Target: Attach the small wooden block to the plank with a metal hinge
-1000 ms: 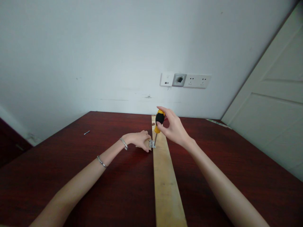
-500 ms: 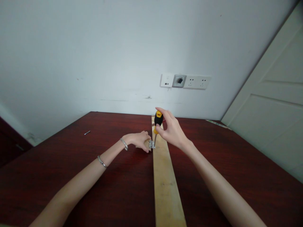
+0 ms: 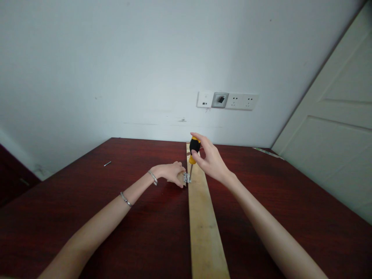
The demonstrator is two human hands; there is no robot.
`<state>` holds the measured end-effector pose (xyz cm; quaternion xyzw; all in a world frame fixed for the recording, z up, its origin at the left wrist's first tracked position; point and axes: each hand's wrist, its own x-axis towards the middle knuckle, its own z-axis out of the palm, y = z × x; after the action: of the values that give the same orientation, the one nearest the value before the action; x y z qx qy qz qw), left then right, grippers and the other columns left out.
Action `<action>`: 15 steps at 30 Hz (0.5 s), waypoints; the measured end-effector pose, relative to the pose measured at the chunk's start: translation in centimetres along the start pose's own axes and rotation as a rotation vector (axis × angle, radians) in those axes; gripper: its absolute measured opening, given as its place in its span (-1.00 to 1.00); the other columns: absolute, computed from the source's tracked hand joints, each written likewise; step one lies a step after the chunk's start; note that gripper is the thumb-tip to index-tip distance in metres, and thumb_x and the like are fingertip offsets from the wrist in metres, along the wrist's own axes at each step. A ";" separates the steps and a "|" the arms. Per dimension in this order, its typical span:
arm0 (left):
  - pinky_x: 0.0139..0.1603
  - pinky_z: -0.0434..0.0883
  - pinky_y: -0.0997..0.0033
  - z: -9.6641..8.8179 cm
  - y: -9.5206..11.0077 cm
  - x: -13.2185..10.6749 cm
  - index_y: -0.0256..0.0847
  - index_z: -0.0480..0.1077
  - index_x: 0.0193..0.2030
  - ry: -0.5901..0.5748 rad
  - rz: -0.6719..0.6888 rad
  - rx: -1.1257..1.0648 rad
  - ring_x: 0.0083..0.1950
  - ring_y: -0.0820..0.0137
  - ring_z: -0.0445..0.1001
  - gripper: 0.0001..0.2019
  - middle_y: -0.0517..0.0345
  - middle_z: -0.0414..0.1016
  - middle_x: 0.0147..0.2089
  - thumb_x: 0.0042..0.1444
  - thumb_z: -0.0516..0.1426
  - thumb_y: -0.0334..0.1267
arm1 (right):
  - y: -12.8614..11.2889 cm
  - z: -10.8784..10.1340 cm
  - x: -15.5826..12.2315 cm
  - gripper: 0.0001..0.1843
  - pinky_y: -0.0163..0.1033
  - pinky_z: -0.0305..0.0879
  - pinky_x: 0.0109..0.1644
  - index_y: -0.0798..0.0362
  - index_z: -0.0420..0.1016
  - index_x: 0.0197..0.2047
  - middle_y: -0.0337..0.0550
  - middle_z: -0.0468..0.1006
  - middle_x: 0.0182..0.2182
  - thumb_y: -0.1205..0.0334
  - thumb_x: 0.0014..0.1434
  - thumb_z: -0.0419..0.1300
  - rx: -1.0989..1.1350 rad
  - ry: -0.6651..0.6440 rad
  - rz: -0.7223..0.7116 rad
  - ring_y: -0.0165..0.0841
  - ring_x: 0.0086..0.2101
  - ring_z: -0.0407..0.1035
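Screwdriver (image 3: 195, 146) in right fingers (image 3: 201, 138) meets hinge (image 3: 185, 178); grey socket (image 3: 214, 102) holds black plug (image 3: 221, 99).

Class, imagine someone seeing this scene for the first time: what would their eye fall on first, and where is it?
Probably the yellow-and-black screwdriver, held in the right hand near the middle, its tip down at a small metal hinge. Next comes the long pale board, stretching across the dark red table toward the wall. At its left edge, the left hand holds a smaller pale piece.
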<state>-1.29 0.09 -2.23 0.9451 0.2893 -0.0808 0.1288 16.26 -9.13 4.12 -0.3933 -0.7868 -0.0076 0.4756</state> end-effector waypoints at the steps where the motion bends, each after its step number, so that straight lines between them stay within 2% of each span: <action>1: -0.06 0.28 0.34 0.0 0.0 0.0 -0.21 0.35 0.00 0.000 -0.002 0.002 0.00 0.17 0.28 -0.34 0.00 0.30 0.00 -0.18 0.20 0.20 | 0.0 0.0 0.0 -0.47 -0.05 0.30 0.04 -0.03 0.19 0.21 -0.02 0.36 -0.06 0.29 0.15 0.10 -0.001 0.005 0.012 -0.24 -0.08 0.32; 5: -0.09 0.29 0.35 -0.1 0.1 0.0 -0.19 0.35 -0.04 -0.004 -0.004 0.007 -0.01 0.17 0.29 -0.37 0.02 0.30 -0.02 -0.18 0.20 0.20 | 0.3 0.1 0.0 -0.51 -0.08 0.36 -0.06 -0.08 0.30 0.13 -0.07 0.34 -0.13 0.18 0.11 0.20 -0.021 0.065 0.064 -0.28 -0.19 0.33; 10: -0.07 0.29 0.34 -0.2 0.1 -0.1 -0.20 0.34 -0.01 -0.007 0.007 0.008 0.00 0.17 0.28 -0.36 0.01 0.30 -0.04 -0.17 0.20 0.19 | 0.4 -0.1 0.0 -0.34 -0.04 0.33 -0.01 -0.07 0.10 0.26 -0.06 0.38 -0.05 0.32 0.09 0.13 -0.025 0.073 0.041 -0.25 -0.13 0.33; 12: -0.08 0.30 0.34 -0.2 0.2 -0.2 -0.20 0.34 -0.01 -0.008 0.006 0.001 -0.01 0.17 0.28 -0.37 0.02 0.30 -0.03 -0.16 0.20 0.18 | 0.2 -0.2 -0.1 -0.38 -0.03 0.32 0.01 -0.08 0.14 0.24 -0.07 0.39 -0.05 0.31 0.10 0.11 -0.045 0.043 0.045 -0.24 -0.11 0.33; 15: -0.08 0.30 0.34 -0.3 0.3 -0.2 -0.18 0.34 -0.03 -0.008 -0.004 -0.013 -0.02 0.19 0.29 -0.38 0.02 0.29 -0.01 -0.17 0.21 0.18 | 0.0 -0.4 -0.1 -0.49 -0.07 0.37 -0.08 -0.11 0.27 0.16 -0.08 0.37 -0.11 0.17 0.12 0.17 -0.080 0.034 0.078 -0.25 -0.17 0.35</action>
<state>-1.30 -0.19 -1.82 0.9433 0.2912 -0.0831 0.1358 16.53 -9.31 4.27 -0.4421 -0.7618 -0.0272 0.4727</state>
